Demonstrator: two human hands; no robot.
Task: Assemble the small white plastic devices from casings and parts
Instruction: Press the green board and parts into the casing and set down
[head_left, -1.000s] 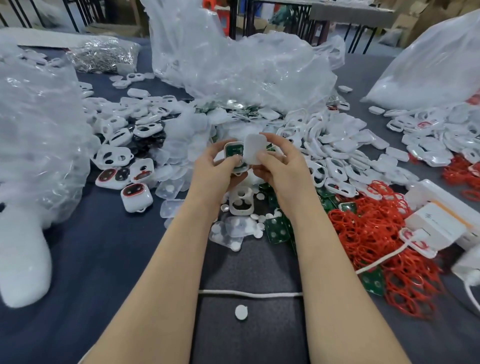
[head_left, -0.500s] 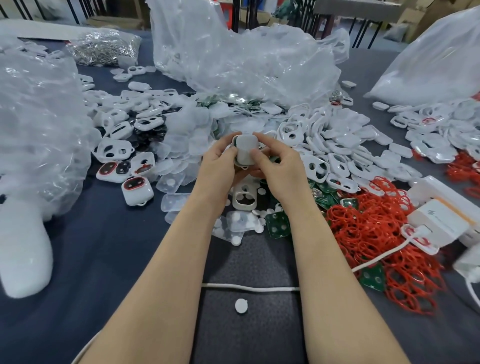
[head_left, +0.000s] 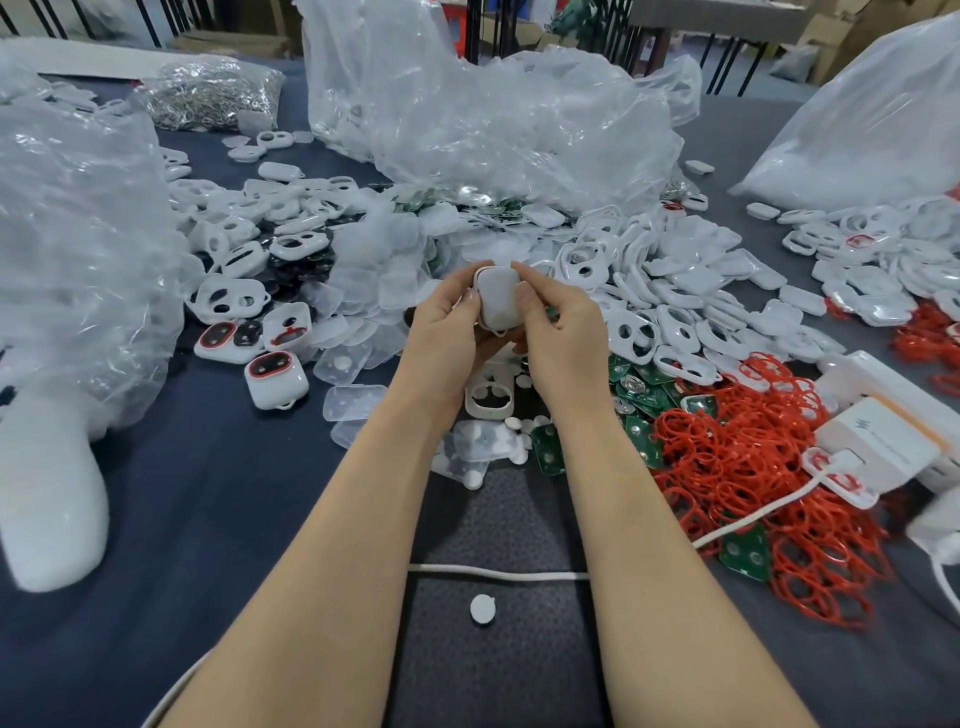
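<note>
A small white plastic device is held above the middle of the table, its plain back cover facing me. My left hand grips its left side and underside. My right hand pinches its right side, thumb on the cover and forefinger over the top edge. Finished devices with red rings lie to the left. Loose white casings are heaped behind and to the right of my hands. Green circuit boards and red rubber rings lie at the right.
Big clear plastic bags stand at the back, left and far right. White boxes and a white cable lie near the right and front. An open casing frame and small white discs sit below my hands.
A second ago the cover in my right hand stood apart from the green-filled casing in my left. The two have come together, and both hands now squeeze the joined device.
</note>
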